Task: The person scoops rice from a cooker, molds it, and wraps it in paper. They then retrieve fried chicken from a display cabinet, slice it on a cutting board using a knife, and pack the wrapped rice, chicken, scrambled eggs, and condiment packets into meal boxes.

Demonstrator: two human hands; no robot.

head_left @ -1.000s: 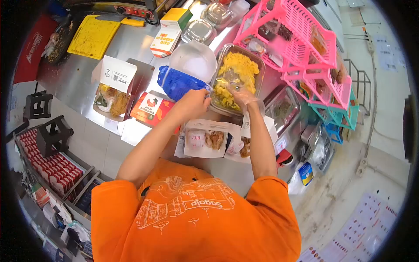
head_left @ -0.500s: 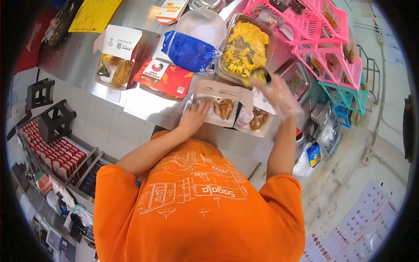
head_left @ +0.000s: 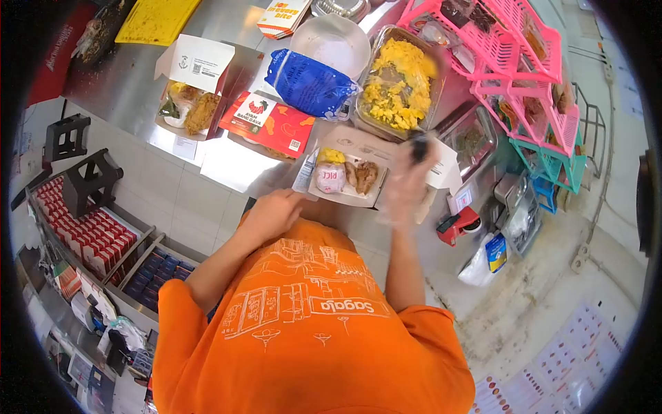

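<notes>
My left hand [head_left: 276, 212] is at the front left corner of an open meal box [head_left: 355, 199], fingers loosely bent, holding nothing I can see. Inside that box are a paper-wrapped rice portion [head_left: 329, 178], yellow scrambled egg [head_left: 332, 156] and a chicken piece [head_left: 361, 176]. My right hand [head_left: 408, 183], in a clear plastic glove and smeared by motion, grips a small black object [head_left: 419, 148] whose kind I cannot make out. It is over a second open box [head_left: 445, 169], hiding most of its inside. Behind them stands a clear tub [head_left: 363, 124] of scrambled egg [head_left: 398, 79].
A blue plastic pack [head_left: 307, 79] leans by a white bowl [head_left: 331, 45]. Left of it are a closed red box [head_left: 269, 124] and an open filled box [head_left: 196, 65]. Pink baskets [head_left: 517, 62] stand at right. A lidded container [head_left: 472, 138] lies below them.
Scrambled egg now shows beside the rice in the left box. My left hand has drawn back from inside it toward me. My right hand has moved from the tub down over the second box.
</notes>
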